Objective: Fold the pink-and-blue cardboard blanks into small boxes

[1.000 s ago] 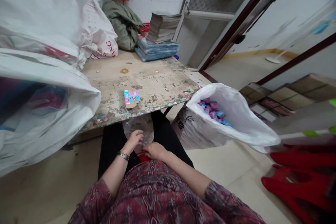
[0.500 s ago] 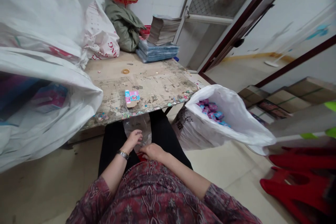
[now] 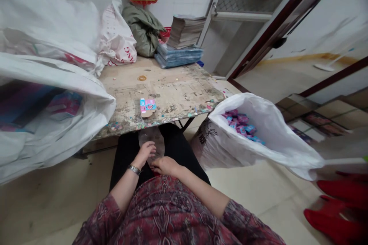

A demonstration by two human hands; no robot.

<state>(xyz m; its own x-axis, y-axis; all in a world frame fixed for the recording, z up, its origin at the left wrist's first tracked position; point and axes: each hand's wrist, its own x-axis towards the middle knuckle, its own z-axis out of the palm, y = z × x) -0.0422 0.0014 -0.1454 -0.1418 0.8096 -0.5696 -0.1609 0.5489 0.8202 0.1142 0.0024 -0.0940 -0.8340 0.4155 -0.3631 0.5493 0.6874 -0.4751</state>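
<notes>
A clear plastic bag (image 3: 152, 138) lies over my lap, below the table's front edge. My left hand (image 3: 147, 152) rests on the bag with its fingers slightly curled and apart. Beside it, at the bag's lower end, my right hand (image 3: 165, 166) is closed, its fingertips pinched at the plastic. On the worn wooden table (image 3: 178, 92), near the front edge, sits a small pink and blue box (image 3: 147, 106) with a cardboard flap showing.
To the right stands an open white sack (image 3: 230, 149) holding several small purple and blue boxes (image 3: 241, 124). Another open white sack (image 3: 94, 111) bulges over the table's left side. Blue bundles (image 3: 178, 56) and stacked sheets (image 3: 186, 30) are at the back.
The view has turned slightly to the left, so the table and sacks appear shifted right. Both hands keep nearly the same pose on the clear bag.
</notes>
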